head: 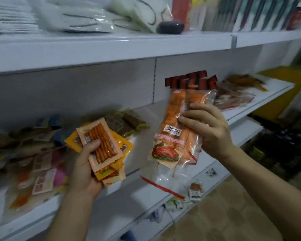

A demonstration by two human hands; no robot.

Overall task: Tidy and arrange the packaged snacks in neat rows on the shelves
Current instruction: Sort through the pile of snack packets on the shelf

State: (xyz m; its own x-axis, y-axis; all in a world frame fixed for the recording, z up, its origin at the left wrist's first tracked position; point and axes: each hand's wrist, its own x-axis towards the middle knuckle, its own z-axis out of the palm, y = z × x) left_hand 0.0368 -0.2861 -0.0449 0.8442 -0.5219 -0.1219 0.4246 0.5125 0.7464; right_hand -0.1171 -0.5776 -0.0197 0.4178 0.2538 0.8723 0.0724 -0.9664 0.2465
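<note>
Left hand [84, 168]: fingers curled round a fanned stack of small packets [102, 148], thumb pressed on the top one; held in front of the middle shelf [261, 103].
Top packet: peach, zigzag edges, clear window over ridged brown strips.
Packets beneath: orange and yellow, splayed out at the sides and bottom.
Right hand [209, 129]: fingers gripping a tall clear bag [177, 134] at mid-height, upright, just right of the stack and apart from it.
Bag: red-and-black header on top, orange sticks inside, barcode sticker, roast meat picture low down.
Middle shelf, left: loose heap of mixed packets [30, 157], blurred.
Middle shelf, right: more flat packs [236, 96], lying untidily.
Top shelf [111, 44]: white bagged goods [87, 16], dark oval thing [170, 27].
Lower shelf [214, 178]: a few small wrapped sweets [195, 190] near the edge.
</note>
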